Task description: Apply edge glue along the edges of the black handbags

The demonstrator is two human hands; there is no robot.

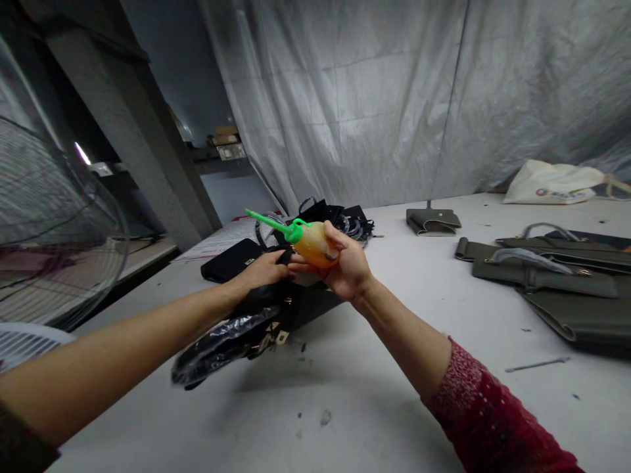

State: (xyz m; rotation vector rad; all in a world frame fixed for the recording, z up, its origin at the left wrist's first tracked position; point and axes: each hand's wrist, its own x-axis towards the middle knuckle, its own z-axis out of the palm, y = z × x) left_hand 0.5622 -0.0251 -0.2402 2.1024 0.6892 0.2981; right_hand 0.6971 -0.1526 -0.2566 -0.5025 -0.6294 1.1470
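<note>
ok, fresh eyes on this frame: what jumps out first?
The squeeze bottle with its bright green nozzle, gripped in the right hand mid-frame, nozzle pointing left. Under it the left hand rests on a black bag wrapped in glossy plastic on the white table. Olive-green bag pieces lie at the right.

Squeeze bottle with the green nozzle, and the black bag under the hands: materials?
Orange squeeze bottle with green pointed nozzle, held in the right hand: looks like soft translucent plastic, since the body glows amber; the nozzle is opaque glossy plastic. Black handbag with gold-coloured fittings, under the left hand: probably leather or faux leather, matte; its handle is wrapped in shiny crinkled clear film.
</note>
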